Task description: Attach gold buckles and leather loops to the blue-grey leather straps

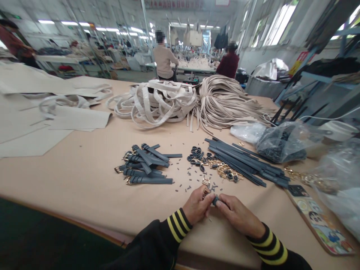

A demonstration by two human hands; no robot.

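1. Fingertips of our left hand (198, 205) and right hand (239, 213) pinch a small dark piece (215, 200), low over the table (92, 165).
2. Our left hand also grips a gold buckle (206, 192).
3. Beyond our hands, we have loose buckles (225, 171) and dark loops (196, 153).
4. Buckled straps (149, 165) lie piled to our left; plain dark strips (242, 161) lie bunched to our right.

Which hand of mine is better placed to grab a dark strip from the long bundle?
Right, I think: the long dark strips lie ahead of your right hand, farther from your left hand.
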